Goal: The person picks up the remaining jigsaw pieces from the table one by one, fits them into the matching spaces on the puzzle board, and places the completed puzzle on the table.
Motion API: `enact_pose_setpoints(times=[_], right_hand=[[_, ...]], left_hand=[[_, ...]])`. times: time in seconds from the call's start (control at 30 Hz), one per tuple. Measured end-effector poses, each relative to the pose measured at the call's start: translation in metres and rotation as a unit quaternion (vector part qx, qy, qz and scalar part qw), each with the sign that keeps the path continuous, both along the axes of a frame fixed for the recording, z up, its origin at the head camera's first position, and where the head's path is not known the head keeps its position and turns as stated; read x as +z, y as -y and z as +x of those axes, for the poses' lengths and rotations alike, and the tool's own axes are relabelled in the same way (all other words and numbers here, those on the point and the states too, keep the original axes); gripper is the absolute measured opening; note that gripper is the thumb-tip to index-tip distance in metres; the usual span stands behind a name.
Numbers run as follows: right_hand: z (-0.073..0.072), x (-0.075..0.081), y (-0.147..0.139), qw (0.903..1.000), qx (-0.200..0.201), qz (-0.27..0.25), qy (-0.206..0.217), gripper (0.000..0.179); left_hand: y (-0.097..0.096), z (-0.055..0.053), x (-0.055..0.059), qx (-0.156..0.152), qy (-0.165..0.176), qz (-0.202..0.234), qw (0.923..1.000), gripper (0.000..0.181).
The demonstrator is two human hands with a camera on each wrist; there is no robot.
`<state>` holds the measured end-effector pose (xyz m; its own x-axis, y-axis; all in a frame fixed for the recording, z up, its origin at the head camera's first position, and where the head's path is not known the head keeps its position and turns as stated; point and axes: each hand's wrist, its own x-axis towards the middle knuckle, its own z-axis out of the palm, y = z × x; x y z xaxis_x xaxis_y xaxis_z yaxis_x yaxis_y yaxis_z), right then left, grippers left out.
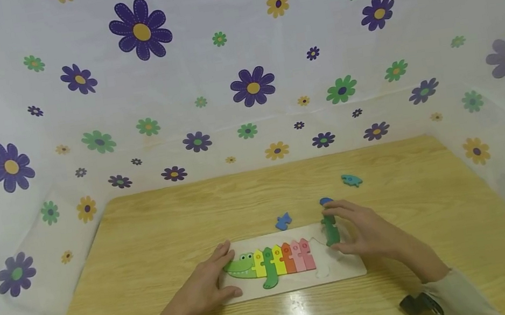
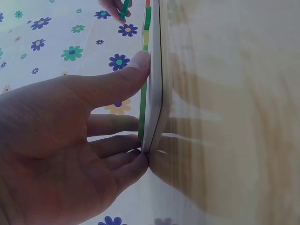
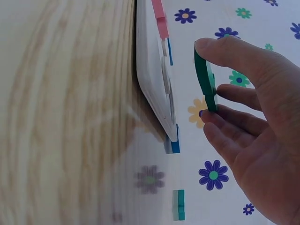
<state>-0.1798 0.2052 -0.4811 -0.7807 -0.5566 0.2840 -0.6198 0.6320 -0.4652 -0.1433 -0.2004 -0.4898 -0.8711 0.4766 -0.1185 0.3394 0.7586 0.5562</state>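
Note:
A wooden crocodile puzzle board (image 1: 296, 283) lies on the table with a green head piece (image 1: 242, 268) and several yellow, green, orange and pink pieces in it. My left hand (image 1: 203, 284) holds the board's left end, thumb near the front corner and fingers at the back corner. Over the board's right part, my right hand (image 1: 366, 227) pinches a green puzzle piece (image 3: 204, 77) between thumb and fingertips. In the right wrist view the piece is raised clear of the board. A bare outlined recess (image 1: 321, 264) shows beside the pink pieces.
Behind the board lies a blue piece (image 1: 284, 222). Another blue piece (image 1: 325, 201) is partly hidden by the right hand. Farther back lies a teal piece (image 1: 351, 180). A flowered white cloth (image 1: 200, 67) encloses the wooden table (image 1: 183, 217) at the back and sides.

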Motion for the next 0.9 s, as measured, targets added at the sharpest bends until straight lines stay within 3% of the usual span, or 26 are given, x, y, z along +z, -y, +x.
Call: enact_pose_setpoints(times=[0.9], right_hand=[[0.0061,0.0049,0.0054,0.9994,0.011,0.013,0.03,0.068]], left_hand=[[-0.0004,0.0,0.0028,-0.005,0.007,0.004,1.0,0.083]])
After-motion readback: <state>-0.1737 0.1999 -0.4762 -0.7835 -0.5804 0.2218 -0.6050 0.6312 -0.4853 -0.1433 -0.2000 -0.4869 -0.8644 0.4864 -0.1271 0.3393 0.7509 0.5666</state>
